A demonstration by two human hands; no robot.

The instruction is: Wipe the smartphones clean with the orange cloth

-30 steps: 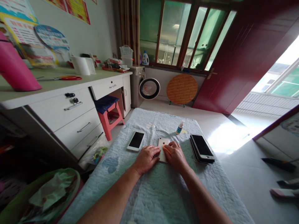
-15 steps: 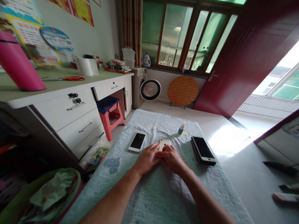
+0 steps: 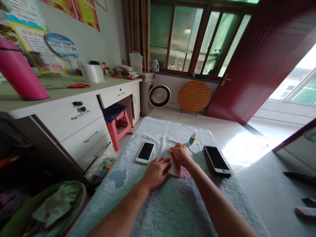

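A white smartphone lies back up on the cloth-covered table, partly hidden by my hands. My left hand holds it at its left edge, fingers and thumb against the side. Pinched in my right hand is a small orange cloth, pressed on the far end of the phone's back. Most of the cloth is hidden under the fingers. To the left, a second white smartphone rests screen up. A small spray bottle stands beyond my right hand, and a stack of phones sits at the right.
A pale blue quilted cover spreads over the table. Left are a desk with drawers, a pink stool and a green-rimmed bin. A washing machine and a round wooden board stand at the back.
My right hand has slid with the orange cloth away from me to the phone's far end. The phone's near part now shows. My left hand stays at its left side.
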